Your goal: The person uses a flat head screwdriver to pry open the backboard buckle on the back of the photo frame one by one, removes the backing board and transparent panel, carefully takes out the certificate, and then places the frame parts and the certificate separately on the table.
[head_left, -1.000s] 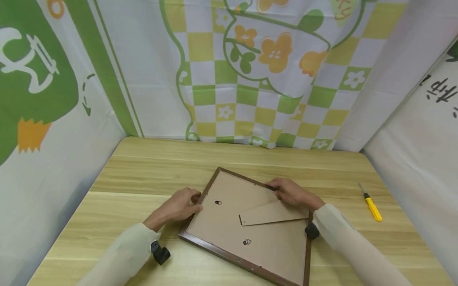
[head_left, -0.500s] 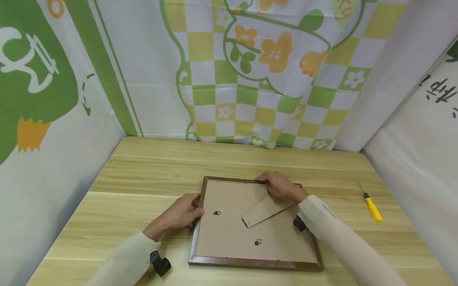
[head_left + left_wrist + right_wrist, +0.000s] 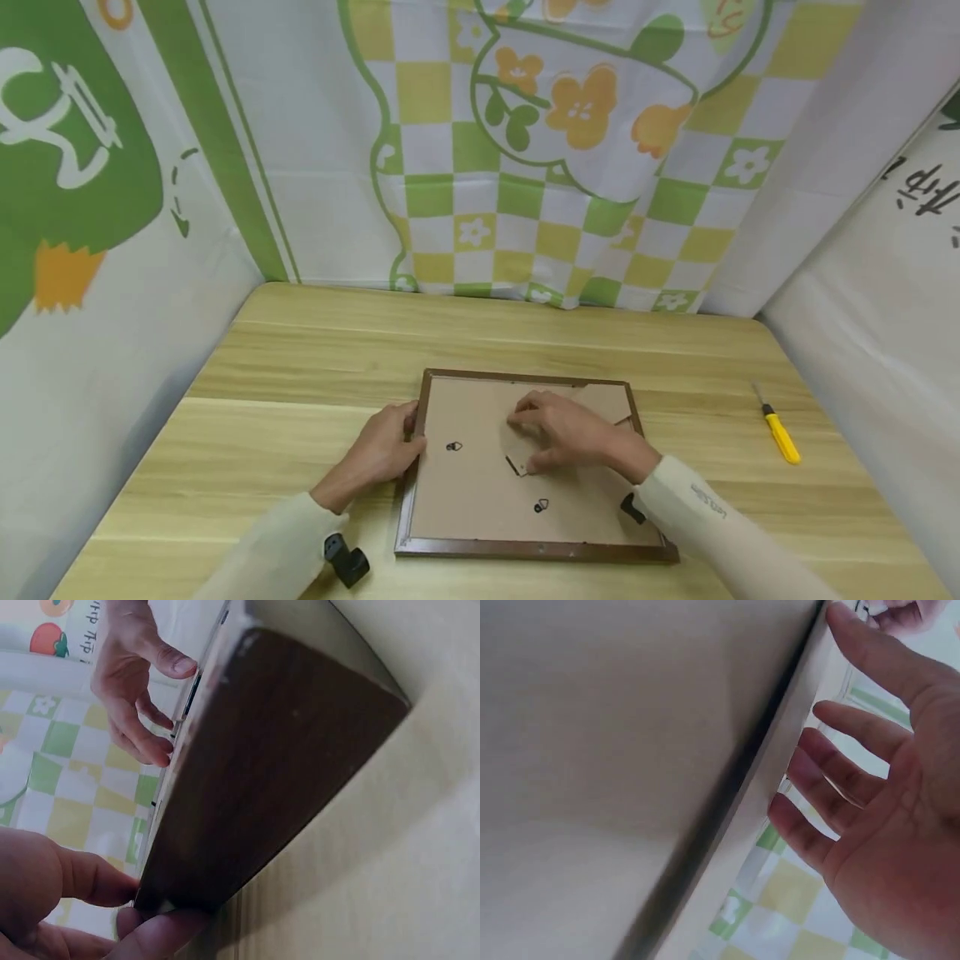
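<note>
While the picture frame (image 3: 525, 547) lies back side up on the wooden table (image 3: 315, 333), the person's left hand (image 3: 382, 446) grips its left edge, thumb on the upper side and fingers against the side, as the left wrist view also shows. Over the middle of the frame's back I can see the right hand (image 3: 562, 429), its fingers apart and loosely bent, closed round nothing, with the thumb at the near end of a flat strip (image 3: 609, 402) and the other fingertips past its far edge. That strip slants from the frame's middle up to its far right corner. Two small hanging rings sit on the frame's back, one (image 3: 453, 446) towards its left edge, the other (image 3: 542, 505) nearer its front edge. Well apart, to the frame's right, lies a yellow-handled screwdriver (image 3: 782, 435). Beyond the frame, behind the table, hangs a checked cloth (image 3: 517, 200).
</note>
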A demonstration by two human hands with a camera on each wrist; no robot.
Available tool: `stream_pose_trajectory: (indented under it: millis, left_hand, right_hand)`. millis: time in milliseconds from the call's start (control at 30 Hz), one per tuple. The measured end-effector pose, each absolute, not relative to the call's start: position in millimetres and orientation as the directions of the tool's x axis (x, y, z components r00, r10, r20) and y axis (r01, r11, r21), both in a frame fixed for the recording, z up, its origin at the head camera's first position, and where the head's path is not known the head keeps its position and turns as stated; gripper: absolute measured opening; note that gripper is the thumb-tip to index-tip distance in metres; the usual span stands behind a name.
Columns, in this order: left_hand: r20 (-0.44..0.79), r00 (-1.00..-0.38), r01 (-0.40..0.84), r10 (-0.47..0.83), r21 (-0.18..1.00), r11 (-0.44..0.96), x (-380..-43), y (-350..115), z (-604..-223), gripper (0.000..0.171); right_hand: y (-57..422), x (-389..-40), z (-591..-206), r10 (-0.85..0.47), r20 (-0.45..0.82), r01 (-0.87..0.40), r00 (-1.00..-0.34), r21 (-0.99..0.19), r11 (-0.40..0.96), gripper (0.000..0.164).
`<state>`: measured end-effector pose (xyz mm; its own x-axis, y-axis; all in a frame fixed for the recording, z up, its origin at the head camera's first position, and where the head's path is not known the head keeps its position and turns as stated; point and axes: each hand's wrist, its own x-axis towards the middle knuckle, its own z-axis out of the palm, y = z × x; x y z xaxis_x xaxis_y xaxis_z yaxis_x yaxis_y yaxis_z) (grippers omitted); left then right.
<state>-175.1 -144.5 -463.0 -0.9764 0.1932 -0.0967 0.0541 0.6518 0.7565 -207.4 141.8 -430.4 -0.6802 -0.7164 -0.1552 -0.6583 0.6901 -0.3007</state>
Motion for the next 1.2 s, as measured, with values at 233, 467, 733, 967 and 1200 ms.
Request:
stream_pose_trajectory:
  millis: [233,467,733,967,1200]
  left_hand:
    - [-0.087,-0.977,0.061,0.193,0.756,0.652,-171,-145,-463,0.054]
    - [-0.28,-0.933,-0.141,0.227,0.863,0.486,-170,-153,-463,0.06]
    - [-0.289,-0.924,-0.175,0.252,0.902,0.394,-168,-160,-464,0.061]
    - [-0.31,-0.913,-0.206,0.265,0.912,0.356,-170,-162,-464,0.063]
    - [-0.328,-0.906,-0.238,0.268,0.917,0.319,-173,-164,-466,0.064]
  right_hand:
    - [143,-195,-431,-0.758,-0.144,-0.746,-0.636,-0.133,0.652,0.053]
    - [148,-186,-434,-0.793,-0.058,-0.789,-0.606,-0.084,0.609,0.039]
    - [152,-183,-414,-0.805,-0.021,-0.793,-0.593,-0.161,0.588,0.04]
    - [145,-174,-410,-0.831,-0.08,-0.829,-0.55,-0.069,0.555,0.039]
    - [146,-171,-424,-0.808,-0.093,-0.792,-0.582,-0.16,0.589,0.042]
